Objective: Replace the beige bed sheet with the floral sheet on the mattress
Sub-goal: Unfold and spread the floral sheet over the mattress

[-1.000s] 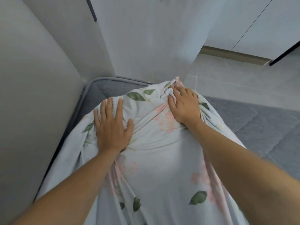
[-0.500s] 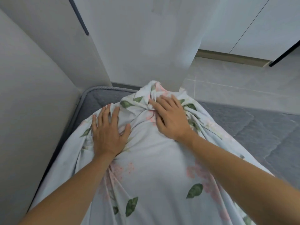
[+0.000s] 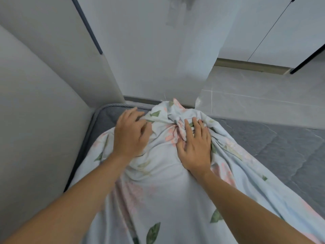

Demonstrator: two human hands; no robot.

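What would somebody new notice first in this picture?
Two bare hands working a pale floral cotton sheet bunched toward the far corner of a grey quilted mattress. The right hand presses the gathered folds; the left hand reaches toward the corner beside the wall.

The floral sheet (image 3: 163,191) was pale blue-white, with soft pink flowers and dark green leaves on it. The mattress (image 3: 281,148) was grey, with wavy stitched lines across it and a grey cord along its edge. The wall (image 3: 35,120) was plain light grey. The cupboard doors (image 3: 263,29) were white with thin black lines. The floor (image 3: 255,95) had pale grey tiles, and a tan strip ran under the cupboards.
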